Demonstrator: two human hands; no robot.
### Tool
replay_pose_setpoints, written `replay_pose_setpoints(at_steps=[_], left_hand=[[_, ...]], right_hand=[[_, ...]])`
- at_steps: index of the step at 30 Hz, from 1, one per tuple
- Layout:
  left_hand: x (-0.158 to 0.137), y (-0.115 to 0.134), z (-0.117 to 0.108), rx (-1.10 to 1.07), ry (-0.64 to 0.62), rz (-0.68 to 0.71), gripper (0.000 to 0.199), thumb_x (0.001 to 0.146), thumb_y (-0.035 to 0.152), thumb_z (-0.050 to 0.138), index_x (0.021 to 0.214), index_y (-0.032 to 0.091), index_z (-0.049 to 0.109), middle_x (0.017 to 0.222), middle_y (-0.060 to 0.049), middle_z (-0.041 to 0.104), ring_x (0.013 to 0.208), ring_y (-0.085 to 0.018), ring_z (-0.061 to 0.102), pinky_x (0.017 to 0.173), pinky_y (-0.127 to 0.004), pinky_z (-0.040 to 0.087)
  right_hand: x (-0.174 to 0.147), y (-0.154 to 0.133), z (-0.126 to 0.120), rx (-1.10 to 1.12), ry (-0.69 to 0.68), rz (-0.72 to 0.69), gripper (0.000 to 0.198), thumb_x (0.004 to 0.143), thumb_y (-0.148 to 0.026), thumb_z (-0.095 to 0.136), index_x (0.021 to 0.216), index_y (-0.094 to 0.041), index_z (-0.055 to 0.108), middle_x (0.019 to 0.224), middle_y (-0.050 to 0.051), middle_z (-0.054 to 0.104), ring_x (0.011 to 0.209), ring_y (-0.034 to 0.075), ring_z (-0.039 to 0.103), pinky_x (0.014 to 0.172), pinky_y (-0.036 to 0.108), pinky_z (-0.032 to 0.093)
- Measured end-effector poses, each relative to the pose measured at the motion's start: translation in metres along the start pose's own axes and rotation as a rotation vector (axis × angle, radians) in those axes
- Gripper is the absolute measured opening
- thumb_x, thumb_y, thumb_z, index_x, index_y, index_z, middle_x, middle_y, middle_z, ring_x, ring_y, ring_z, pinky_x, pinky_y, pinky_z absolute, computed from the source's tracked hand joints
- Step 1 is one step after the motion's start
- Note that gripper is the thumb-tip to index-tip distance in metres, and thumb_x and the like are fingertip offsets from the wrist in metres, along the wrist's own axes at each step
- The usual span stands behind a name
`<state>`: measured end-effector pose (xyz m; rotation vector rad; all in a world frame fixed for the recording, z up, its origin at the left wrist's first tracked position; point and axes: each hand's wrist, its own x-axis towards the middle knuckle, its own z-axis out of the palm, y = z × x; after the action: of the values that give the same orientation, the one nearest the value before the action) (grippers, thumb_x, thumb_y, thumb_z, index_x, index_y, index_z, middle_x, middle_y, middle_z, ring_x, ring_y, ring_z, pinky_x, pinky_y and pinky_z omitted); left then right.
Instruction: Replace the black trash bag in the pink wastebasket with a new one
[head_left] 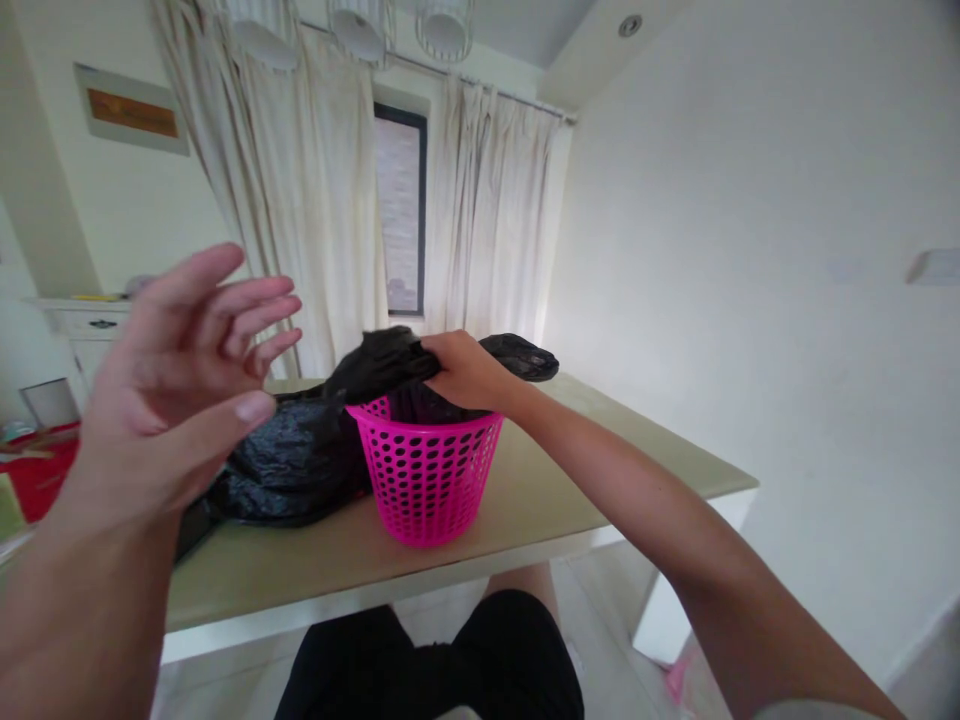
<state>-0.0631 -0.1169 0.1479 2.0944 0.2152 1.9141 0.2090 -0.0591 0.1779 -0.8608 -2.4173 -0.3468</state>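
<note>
A pink plastic basket [427, 480] with round holes stands upright near the table's front edge. My right hand [465, 370] grips a bunched part of a black plastic bag [382, 365] over the basket's rim. Part of the bag goes down inside the basket, and another part sticks out beyond the hand to the right. Black plastic [292, 465] also lies puffed out on the table left of the basket; whether it is the same bag I cannot tell. My left hand [187, 370] is raised in front of it, fingers spread and holding nothing.
The greenish table [600, 440] has white sides and runs back toward curtains [495, 200] and a narrow window. Red material [45, 470] lies at the far left, before a white cabinet [82, 325]. A white wall rises on the right.
</note>
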Motion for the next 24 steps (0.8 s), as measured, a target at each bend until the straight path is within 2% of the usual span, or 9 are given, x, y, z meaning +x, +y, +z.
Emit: replay_pose_setpoints(at_steps=[2, 5, 8, 9, 12, 15, 18, 22, 24], left_hand=[[-0.007, -0.016, -0.001, 0.159, -0.079, -0.145, 0.095, 0.069, 0.042, 0.098, 0.154, 0.047, 0.056, 0.163, 0.004, 0.056, 0.154, -0.039, 0.046, 0.131, -0.061, 0.035], [-0.008, -0.036, 0.031, 0.287, -0.167, -0.258, 0.111, 0.069, 0.051, 0.098, 0.165, 0.037, 0.044, 0.167, -0.007, 0.052, 0.152, -0.041, 0.049, 0.132, -0.068, 0.026], [0.003, -0.045, 0.075, 0.136, -0.08, -0.326, 0.065, 0.092, 0.065, 0.073, 0.145, 0.027, 0.067, 0.163, -0.009, 0.057, 0.156, -0.034, 0.045, 0.136, -0.055, 0.023], [0.008, -0.047, 0.086, 0.016, -0.033, -0.382, 0.057, 0.097, 0.067, 0.064, 0.134, 0.025, 0.073, 0.158, -0.01, 0.062, 0.153, -0.032, 0.05, 0.134, -0.052, 0.029], [0.021, -0.052, 0.095, -0.36, 0.151, -0.555, 0.047, 0.099, 0.067, 0.061, 0.102, 0.021, 0.073, 0.114, -0.011, 0.08, 0.118, -0.028, 0.074, 0.112, -0.047, 0.056], [0.026, -0.058, 0.086, -0.488, 0.215, -0.612, 0.039, 0.095, 0.06, 0.072, 0.088, 0.023, 0.064, 0.064, 0.003, 0.06, 0.065, -0.016, 0.067, 0.077, -0.032, 0.063], [0.03, -0.064, 0.081, -0.225, 0.096, -0.65, 0.035, 0.088, 0.054, 0.08, 0.091, 0.021, 0.068, 0.058, 0.008, 0.048, 0.049, -0.01, 0.047, 0.06, -0.025, 0.051], [0.038, -0.074, 0.093, 0.189, -0.229, -0.604, 0.049, 0.079, 0.051, 0.086, 0.116, 0.02, 0.076, 0.087, -0.002, 0.075, 0.081, -0.023, 0.069, 0.071, -0.031, 0.052], [0.042, -0.081, 0.098, 0.285, -0.369, -0.559, 0.044, 0.078, 0.051, 0.086, 0.109, 0.02, 0.079, 0.089, -0.004, 0.077, 0.084, -0.026, 0.07, 0.071, -0.033, 0.051]], right_hand=[[0.001, -0.001, -0.001, 0.032, 0.017, 0.015, 0.016, 0.094, -0.016, 0.058, 0.096, -0.017, 0.074, 0.093, 0.007, 0.078, 0.093, 0.024, 0.072, 0.075, 0.029, 0.042], [0.005, -0.014, -0.001, 0.024, -0.026, -0.03, 0.019, 0.094, -0.016, 0.058, 0.102, -0.017, 0.074, 0.098, 0.008, 0.078, 0.095, 0.025, 0.072, 0.078, 0.03, 0.043], [0.009, -0.014, -0.001, 0.002, -0.105, -0.082, 0.025, 0.099, -0.029, 0.063, 0.116, -0.014, 0.073, 0.108, 0.011, 0.078, 0.099, 0.025, 0.071, 0.084, 0.032, 0.046], [0.008, -0.007, -0.002, -0.019, -0.146, -0.081, 0.032, 0.099, -0.039, 0.067, 0.119, -0.014, 0.073, 0.11, 0.012, 0.078, 0.098, 0.025, 0.071, 0.085, 0.032, 0.047], [-0.005, 0.039, -0.017, -0.17, -0.317, 0.035, 0.045, 0.085, -0.055, 0.083, 0.11, -0.018, 0.077, 0.101, 0.009, 0.078, 0.095, 0.027, 0.07, 0.082, 0.033, 0.046], [-0.032, 0.096, -0.048, -0.247, -0.44, 0.305, 0.017, 0.085, -0.034, 0.082, 0.096, -0.021, 0.08, 0.094, 0.006, 0.079, 0.089, 0.024, 0.071, 0.076, 0.031, 0.044], [-0.057, 0.123, -0.087, -0.181, -0.32, 0.393, 0.014, 0.092, -0.026, 0.07, 0.085, -0.019, 0.079, 0.082, 0.006, 0.077, 0.08, 0.02, 0.068, 0.072, 0.03, 0.043], [-0.072, 0.11, -0.121, 0.205, 0.018, 0.339, 0.025, 0.096, -0.038, 0.067, 0.093, -0.017, 0.081, 0.082, 0.006, 0.076, 0.074, 0.017, 0.065, 0.073, 0.032, 0.05], [-0.077, 0.104, -0.123, 0.419, 0.153, 0.309, 0.034, 0.096, -0.048, 0.071, 0.109, -0.019, 0.082, 0.101, 0.009, 0.079, 0.086, 0.019, 0.069, 0.086, 0.036, 0.056]])
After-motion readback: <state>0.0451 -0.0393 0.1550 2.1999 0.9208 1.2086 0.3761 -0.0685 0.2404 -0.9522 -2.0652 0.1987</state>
